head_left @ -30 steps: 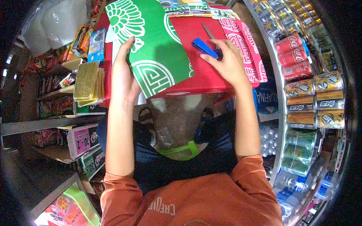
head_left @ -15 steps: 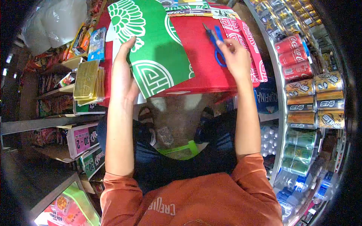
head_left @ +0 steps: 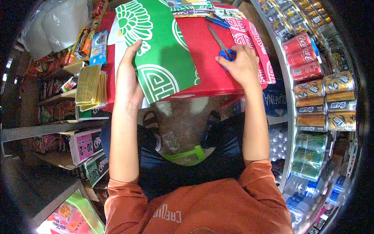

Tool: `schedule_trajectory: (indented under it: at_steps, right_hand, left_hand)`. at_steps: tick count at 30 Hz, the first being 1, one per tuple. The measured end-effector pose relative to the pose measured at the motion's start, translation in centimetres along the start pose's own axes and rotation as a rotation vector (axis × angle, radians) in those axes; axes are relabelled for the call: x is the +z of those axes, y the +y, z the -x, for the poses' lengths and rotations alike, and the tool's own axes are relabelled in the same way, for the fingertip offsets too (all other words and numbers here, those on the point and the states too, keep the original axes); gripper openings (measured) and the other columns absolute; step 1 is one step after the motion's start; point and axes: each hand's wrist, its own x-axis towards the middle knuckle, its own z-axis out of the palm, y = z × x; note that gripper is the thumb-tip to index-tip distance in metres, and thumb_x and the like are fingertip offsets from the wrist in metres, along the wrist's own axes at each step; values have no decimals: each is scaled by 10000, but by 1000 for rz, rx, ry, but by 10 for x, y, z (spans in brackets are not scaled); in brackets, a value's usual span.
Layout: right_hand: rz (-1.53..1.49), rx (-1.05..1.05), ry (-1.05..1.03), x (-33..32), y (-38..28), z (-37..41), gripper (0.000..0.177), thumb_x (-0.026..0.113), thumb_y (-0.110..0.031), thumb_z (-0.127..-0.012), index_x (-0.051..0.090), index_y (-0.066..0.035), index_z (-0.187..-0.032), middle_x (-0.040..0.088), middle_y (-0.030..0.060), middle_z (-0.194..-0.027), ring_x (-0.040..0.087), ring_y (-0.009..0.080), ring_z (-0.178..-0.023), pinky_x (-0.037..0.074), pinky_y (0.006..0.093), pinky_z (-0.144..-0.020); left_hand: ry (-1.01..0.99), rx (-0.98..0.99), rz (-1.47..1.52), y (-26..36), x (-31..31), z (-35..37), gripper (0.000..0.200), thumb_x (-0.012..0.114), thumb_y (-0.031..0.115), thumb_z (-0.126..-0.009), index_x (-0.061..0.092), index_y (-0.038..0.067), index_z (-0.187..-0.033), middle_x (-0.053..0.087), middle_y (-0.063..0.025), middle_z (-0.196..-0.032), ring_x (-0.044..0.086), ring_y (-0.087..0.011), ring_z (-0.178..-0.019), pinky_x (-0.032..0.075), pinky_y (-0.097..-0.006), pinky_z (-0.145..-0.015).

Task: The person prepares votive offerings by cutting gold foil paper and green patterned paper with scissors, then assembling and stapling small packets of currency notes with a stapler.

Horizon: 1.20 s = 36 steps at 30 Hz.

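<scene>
My left hand [head_left: 130,74] grips the left edge of a green paper sheet [head_left: 163,46] with white patterns, its thumb lying on top. The sheet is raised over the near edge of a red-covered table [head_left: 191,46]. White paper shows behind it. On the right side of the table, my right hand [head_left: 243,64] is closed around the blue handles of a pair of scissors [head_left: 221,46]. The blades point away and to the left, slightly apart. Beyond the scissors lies a slim blue object [head_left: 217,21], close to red-and-white patterned paper [head_left: 257,43].
Banknote-like papers [head_left: 226,14] lie along the table's back. Yellow packets [head_left: 90,85] hang at the left beside snack shelves. Drink cans [head_left: 311,99] are stacked at the right. Below, a green plastic stool edge [head_left: 189,156] shows between the legs.
My right hand has shifted slightly and turned, with the scissors now angled lower on the table. The slim blue object now lies apart, farther back. My left hand and the green sheet have barely moved.
</scene>
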Motion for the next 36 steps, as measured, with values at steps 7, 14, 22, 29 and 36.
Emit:
schedule_trajectory:
  at_steps: [7, 14, 22, 29, 36]
  right_hand:
    - [-264, 24, -6, -23, -1, -11, 556, 825, -529, -656, 739, -9, -832, 712, 232, -850, 701, 383, -840, 542, 480, -770]
    - [26, 249, 125, -30, 36, -16, 654, 746, -583, -763, 733, -19, -1094, 726, 211, -1062, 693, 392, -992, 520, 480, -894]
    - [-971, 234, -254, -9, -27, -7, 591, 697, -450, -948, 629, 39, -1274, 725, 128, -1058, 684, 178, -937, 520, 312, -867]
    - [-1395, 304, -383, -20, -40, -10, 347, 700, -131, -955, 635, 23, -1259, 749, 88, -1067, 678, 123, -968, 498, 267, -895]
    - [-837, 162, -267, 4, -18, -4, 522, 715, -301, -950, 584, 32, -1329, 711, 174, -1148, 690, 212, -991, 531, 334, -886]
  left_hand:
    - [32, -23, -75, -6, 0, 0, 391, 619, 246, -988, 594, 5, -1295, 700, -103, -1170, 693, -214, -1004, 549, -347, -904]
    - [26, -121, -116, -21, -3, -4, 446, 583, 388, -1007, 616, 48, -1294, 710, -81, -1153, 688, -213, -983, 558, -360, -885]
    - [-21, -217, -152, -37, 1, -4, 488, 538, 428, -1034, 603, 33, -1314, 703, -101, -1181, 687, -223, -1024, 558, -372, -914]
    - [-218, -189, -82, -46, 3, 1, 429, 480, 314, -1074, 565, -25, -1323, 678, -116, -1228, 657, -205, -1073, 506, -346, -990]
    - [-114, 321, -598, -52, -12, -7, 573, 549, 300, -1045, 414, -63, -1467, 512, -250, -1466, 480, -360, -1385, 360, -426, -1164]
